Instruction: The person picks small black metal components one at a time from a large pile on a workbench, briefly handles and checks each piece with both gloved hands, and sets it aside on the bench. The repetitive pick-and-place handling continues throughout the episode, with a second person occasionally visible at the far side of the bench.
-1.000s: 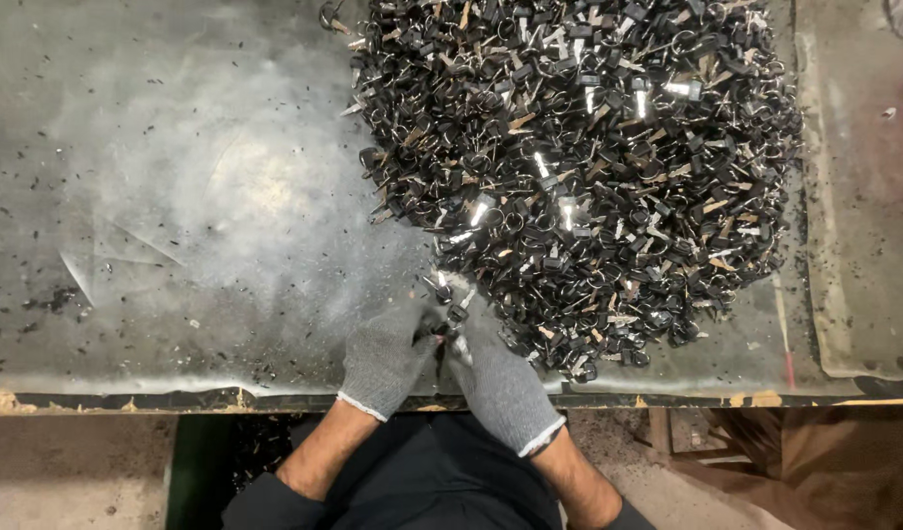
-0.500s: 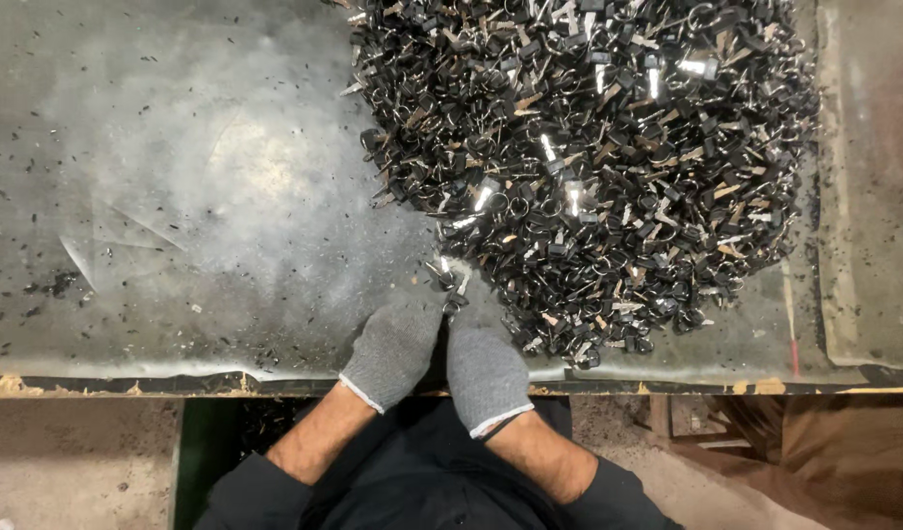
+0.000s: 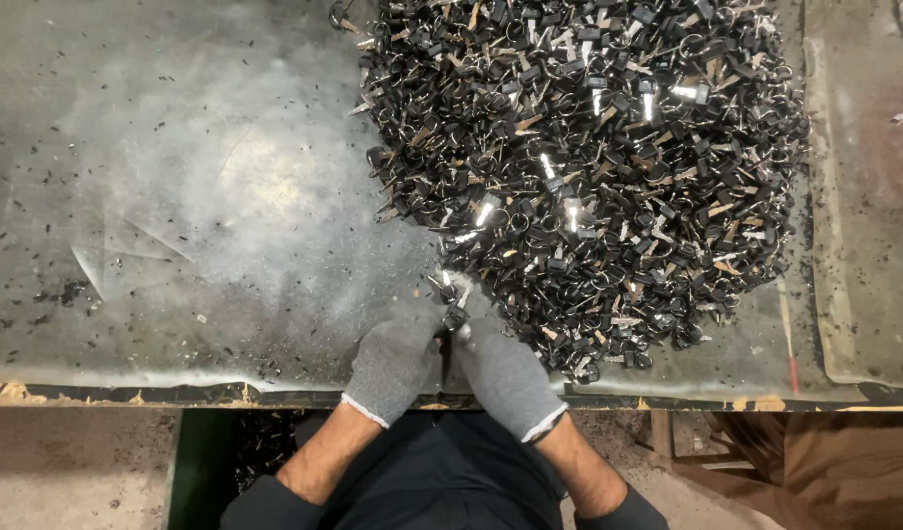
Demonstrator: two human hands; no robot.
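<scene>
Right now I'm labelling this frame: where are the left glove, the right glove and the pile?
Left glove (image 3: 392, 358), head view, back of the hand.
Right glove (image 3: 505, 373), head view, back of the hand.
Pile (image 3: 608, 167), head view, middle of the heap.

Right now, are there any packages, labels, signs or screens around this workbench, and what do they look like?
None in view.
Only a heap of small black and silver metal parts on a grey, dusty bench, and two grey-gloved hands, left and right, holding one part at the heap's near edge.

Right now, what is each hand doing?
Left hand: closed on a small black metal piece.
Right hand: closed on the same piece, beside the pile.
</scene>
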